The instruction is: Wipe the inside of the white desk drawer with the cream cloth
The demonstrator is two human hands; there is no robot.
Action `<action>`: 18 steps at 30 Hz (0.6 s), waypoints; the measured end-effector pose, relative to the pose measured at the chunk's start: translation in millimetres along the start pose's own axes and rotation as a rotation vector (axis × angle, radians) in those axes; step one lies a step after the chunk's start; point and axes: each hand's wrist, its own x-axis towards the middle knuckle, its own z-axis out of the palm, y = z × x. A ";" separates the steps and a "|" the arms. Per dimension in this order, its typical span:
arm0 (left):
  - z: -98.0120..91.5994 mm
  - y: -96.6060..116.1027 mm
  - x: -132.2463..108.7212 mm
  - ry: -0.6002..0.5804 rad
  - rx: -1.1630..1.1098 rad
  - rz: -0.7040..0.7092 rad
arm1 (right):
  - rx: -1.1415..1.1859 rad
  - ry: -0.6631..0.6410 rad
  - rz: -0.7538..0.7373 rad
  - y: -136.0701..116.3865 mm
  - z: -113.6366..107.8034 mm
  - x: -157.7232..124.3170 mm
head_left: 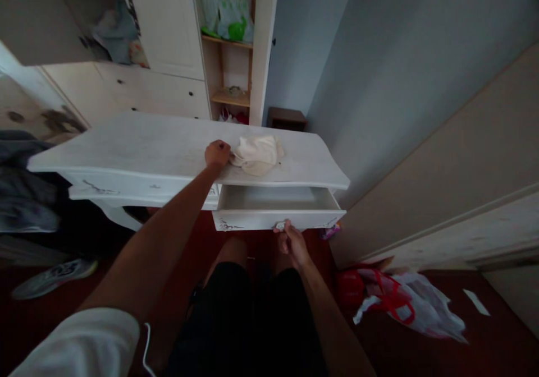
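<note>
A white desk (168, 141) with a curved edge stands before me. Its right-hand drawer (248, 220) is pulled out, and the part of its inside that shows holds nothing. My right hand (292, 241) pinches the small knob (281, 226) on the drawer's front. On the desktop, my left hand (218, 153) is closed at the left end of a crumpled cream cloth (257, 151). A corner of the cloth runs to its fingers, which seem to grip it.
Behind the desk stands a white wardrobe (164, 23) with shelves holding plastic bags (229, 7). A grey-blue wall (379, 57) rises on the right. Red and white bags (396, 295) lie on the floor at right, a shoe (54, 279) at left. Dark clothes (25, 186) hang beside the desk.
</note>
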 end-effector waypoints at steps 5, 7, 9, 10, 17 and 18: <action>-4.9 0.8 -3.1 -0.050 0.019 -0.014 | 0.011 0.011 -0.007 -1.8 9.8 56.2; -6.0 0.1 -3.6 -0.052 0.000 -0.011 | 0.033 0.029 -0.009 -1.2 10.7 74.6; -6.3 -0.9 -3.8 -0.057 -0.021 -0.017 | 0.046 0.036 -0.017 -1.7 10.0 89.8; -6.1 -1.4 -3.8 -0.059 -0.029 -0.022 | 0.049 0.034 -0.019 -2.6 9.5 96.1; -3.8 -2.7 -2.3 -0.056 -0.007 -0.027 | 0.047 0.025 0.000 -8.9 13.5 119.1; -3.7 -1.9 -1.9 -0.048 0.004 -0.022 | 0.040 0.026 0.004 -9.6 14.2 119.0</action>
